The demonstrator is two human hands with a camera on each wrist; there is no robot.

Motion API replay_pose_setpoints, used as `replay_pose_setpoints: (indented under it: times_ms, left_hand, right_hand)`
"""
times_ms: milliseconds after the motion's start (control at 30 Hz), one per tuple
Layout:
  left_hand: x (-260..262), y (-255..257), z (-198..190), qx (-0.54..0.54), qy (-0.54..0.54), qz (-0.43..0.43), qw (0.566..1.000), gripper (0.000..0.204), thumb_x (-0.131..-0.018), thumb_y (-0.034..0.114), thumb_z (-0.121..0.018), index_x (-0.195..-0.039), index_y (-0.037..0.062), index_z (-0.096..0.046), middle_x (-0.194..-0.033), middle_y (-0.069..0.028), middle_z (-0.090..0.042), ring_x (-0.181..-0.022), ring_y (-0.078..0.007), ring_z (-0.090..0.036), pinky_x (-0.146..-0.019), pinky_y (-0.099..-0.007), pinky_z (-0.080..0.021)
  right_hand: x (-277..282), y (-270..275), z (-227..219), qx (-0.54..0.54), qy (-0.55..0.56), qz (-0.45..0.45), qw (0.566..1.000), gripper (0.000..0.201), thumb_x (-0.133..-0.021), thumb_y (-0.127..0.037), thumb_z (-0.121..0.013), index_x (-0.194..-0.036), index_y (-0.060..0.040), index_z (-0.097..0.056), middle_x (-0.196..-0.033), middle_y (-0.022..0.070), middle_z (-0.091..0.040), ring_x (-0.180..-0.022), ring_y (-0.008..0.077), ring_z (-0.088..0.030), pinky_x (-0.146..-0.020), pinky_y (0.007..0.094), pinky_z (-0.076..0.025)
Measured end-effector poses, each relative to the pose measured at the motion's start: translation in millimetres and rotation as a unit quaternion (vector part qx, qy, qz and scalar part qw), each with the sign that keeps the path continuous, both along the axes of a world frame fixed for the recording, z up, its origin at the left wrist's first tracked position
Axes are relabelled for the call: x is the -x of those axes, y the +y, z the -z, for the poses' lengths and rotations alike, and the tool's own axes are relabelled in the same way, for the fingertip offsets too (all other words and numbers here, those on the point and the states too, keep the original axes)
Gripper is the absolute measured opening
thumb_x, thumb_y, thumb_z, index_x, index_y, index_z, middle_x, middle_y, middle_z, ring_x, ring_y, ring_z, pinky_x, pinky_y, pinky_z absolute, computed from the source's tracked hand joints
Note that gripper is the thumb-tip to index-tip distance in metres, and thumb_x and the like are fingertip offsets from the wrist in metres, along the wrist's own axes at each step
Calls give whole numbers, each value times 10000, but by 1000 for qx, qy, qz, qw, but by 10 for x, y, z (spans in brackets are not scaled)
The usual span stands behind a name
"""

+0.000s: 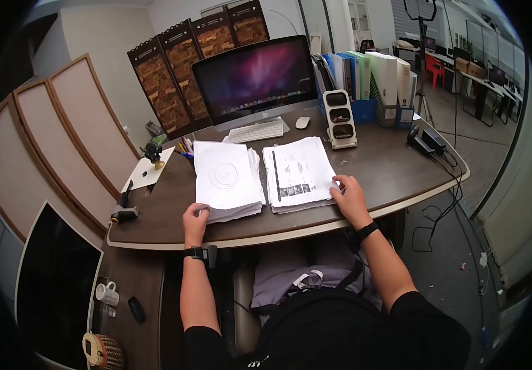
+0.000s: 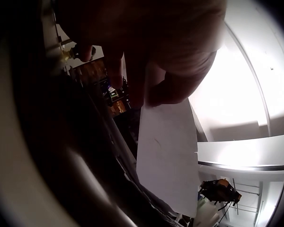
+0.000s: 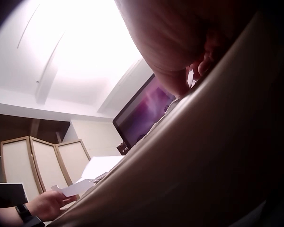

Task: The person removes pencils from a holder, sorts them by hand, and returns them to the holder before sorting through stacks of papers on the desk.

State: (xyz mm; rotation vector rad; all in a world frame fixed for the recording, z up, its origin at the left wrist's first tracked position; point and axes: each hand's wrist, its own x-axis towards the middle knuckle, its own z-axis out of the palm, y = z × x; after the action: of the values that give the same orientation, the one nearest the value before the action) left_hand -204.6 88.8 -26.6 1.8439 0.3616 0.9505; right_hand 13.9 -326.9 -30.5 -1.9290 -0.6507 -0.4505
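I wear a black top [image 1: 340,330] whose short sleeves leave my forearms bare, with small white marks low on its front, partly cut off. My left hand [image 1: 195,223] and right hand [image 1: 351,200] are ungloved; a black strap [image 1: 195,253] with a boxy dark unit [image 1: 212,256] circles my left wrist, a black band [image 1: 366,231] my right.

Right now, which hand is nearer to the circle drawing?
Left. The left hand grips this drawing at its near corner; the right hand touches the other paper stack.

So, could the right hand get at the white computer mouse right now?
Probably yes: the right hand touches the right paper stack, and nothing tall stands between that hand and the white computer mouse beyond the stack.
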Motion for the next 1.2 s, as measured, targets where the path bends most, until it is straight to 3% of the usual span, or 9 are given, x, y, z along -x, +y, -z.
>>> replay_pose_setpoints:
  times_ms: [267, 400, 633, 667, 800, 867, 1000, 1067, 1200]
  left_hand:
    - [35, 16, 7, -26, 105, 15, 994, 325, -776, -58, -514, -997, -9, -747, -918, -24, -704, -822, -95, -597, -758, -236, -463]
    - [-126, 246, 242, -85, 91, -12, 992, 411, -752, -52, -495, -1079, -1, -740, -1094, -154, -728, -1062, -232, -675, -966, -325, -507]
    - [-107, 217, 215, 45, -32, -96, 994, 416, -890, -70, -474, -1265, -31, -652, -1246, -158, -682, -1213, -259, -626, -1081, -352, -466]
    - [-88, 240, 257, 82, -71, -107, 988, 368, -936, -52, -484, -1270, -37, -640, -1264, -146, -674, -1200, -234, -623, -1067, -338, -466]
    - [-16, 112, 244, 84, -114, -161, 977, 277, -982, 10, -525, -1227, -26, -650, -1234, -131, -654, -1141, -222, -630, -1034, -354, -488]
    - [-15, -170, 177, -34, -108, -234, 966, 228, -1009, 61, -560, -1206, -15, -646, -1213, -103, -619, -1081, -192, -621, -979, -341, -501]
    - [-159, -703, 348, -17, -161, -112, 980, 266, -987, 42, -619, -1251, 9, -631, -1030, -47, -614, -916, -108, -592, -824, -262, -501]
    - [-136, -1086, 269, 13, -57, 27, 998, 392, -992, 45, -636, -1371, -9, -554, -917, -18, -658, -821, -82, -608, -773, -235, -512]
    - [-270, -1703, -32, 7, 51, 152, 987, 584, -962, 25, -671, -1509, 44, -469, -939, -22, -693, -769, -75, -632, -709, -232, -521]
  right_hand:
    - [-44, -6, 29, -69, 8, -32, 997, 252, -908, -85, -672, -1153, -32, -704, -844, 117, -601, -757, 247, -590, -726, 366, -501]
    - [-74, -17, 46, -122, 69, -43, 989, 241, -917, -73, -640, -1129, 0, -729, -790, 75, -630, -696, 153, -575, -670, 307, -488]
    - [-97, -65, 60, -151, 118, -106, 976, 301, -894, -63, -604, -1152, 8, -742, -850, 71, -689, -728, 137, -597, -719, 277, -512]
    - [-56, -51, 11, -142, 44, -98, 984, 313, -886, -64, -596, -1155, 5, -743, -882, 71, -704, -749, 137, -607, -731, 281, -519]
    - [-56, -59, -6, -106, -24, -92, 990, 301, -900, -71, -633, -1175, -3, -736, -964, 72, -731, -806, 147, -629, -760, 295, -533]
    - [-101, -48, 64, -129, 13, -95, 987, 271, -924, -79, -652, -1172, -3, -731, -952, 65, -733, -797, 137, -630, -751, 288, -532]
    - [-52, -68, 42, -240, 128, -139, 952, 175, -989, -106, -682, -1120, 1, -729, -917, 34, -733, -777, 91, -634, -721, 254, -523]
    - [2, -68, -34, -256, 129, -143, 947, 158, -997, -103, -672, -1102, 0, -729, -904, 23, -729, -775, 77, -634, -712, 242, -518]
    - [15, -128, -20, -257, 138, -189, 938, 132, -995, -96, -667, -1058, 3, -726, -874, 8, -718, -780, 67, -639, -699, 228, -510]
